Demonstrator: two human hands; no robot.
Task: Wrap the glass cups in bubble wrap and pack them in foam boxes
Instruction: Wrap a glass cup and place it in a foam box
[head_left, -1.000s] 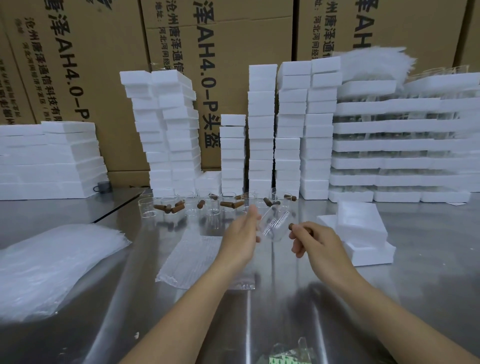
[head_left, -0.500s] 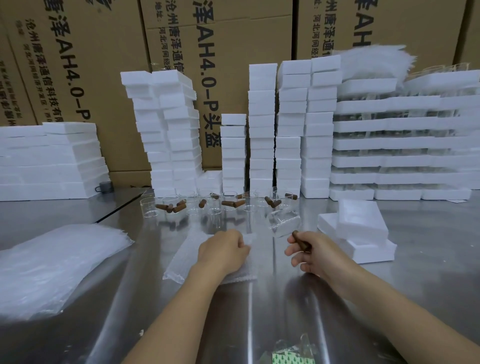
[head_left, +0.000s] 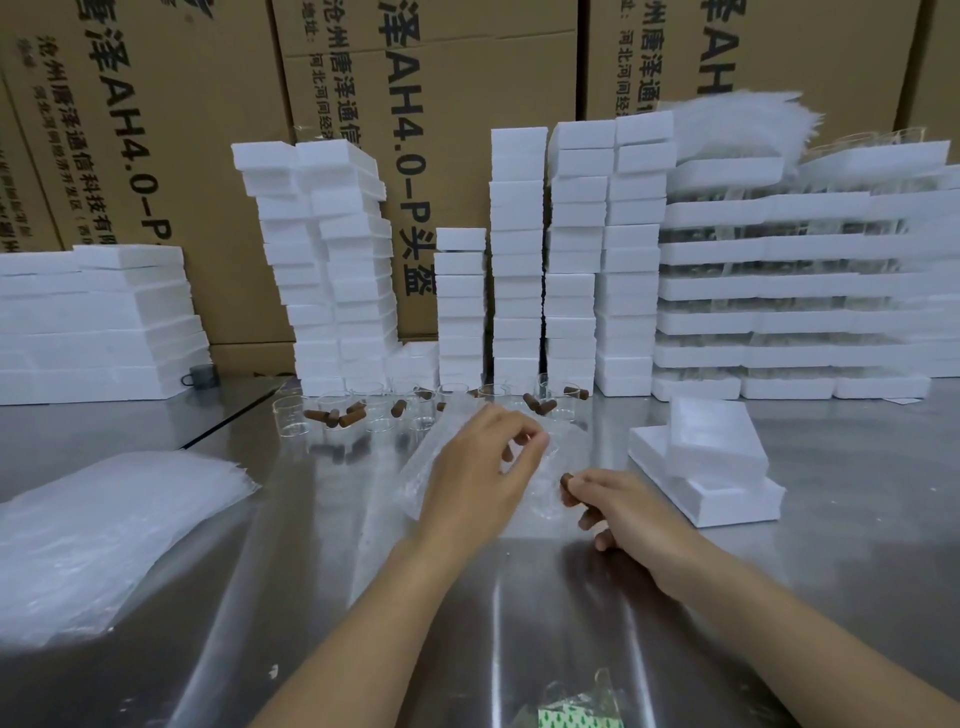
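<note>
A clear glass cup (head_left: 545, 486) with a brown handle (head_left: 567, 480) lies on its side on a bubble wrap sheet (head_left: 426, 470) at the middle of the steel table. My right hand (head_left: 628, 512) pinches the brown handle, fingers curled. My left hand (head_left: 480, 475) is just left of the cup and pinches the sheet's far edge, lifted off the table. An open white foam box (head_left: 727, 506) sits right of my hands, its lid (head_left: 714, 439) leaning on it. The glass is hard to make out against the wrap.
A row of several glass cups (head_left: 374, 413) with brown handles stands behind my hands. A pile of bubble wrap sheets (head_left: 104, 535) lies at the left. Tall stacks of foam boxes (head_left: 519, 260) and cardboard cartons (head_left: 441, 78) line the back. A green-patterned scrap (head_left: 571, 719) lies at the near edge.
A second ago both hands held the cup in the air. It came down onto the sheet; my left hand pressed the wrap, then raised the sheet's edge beside the cup.
</note>
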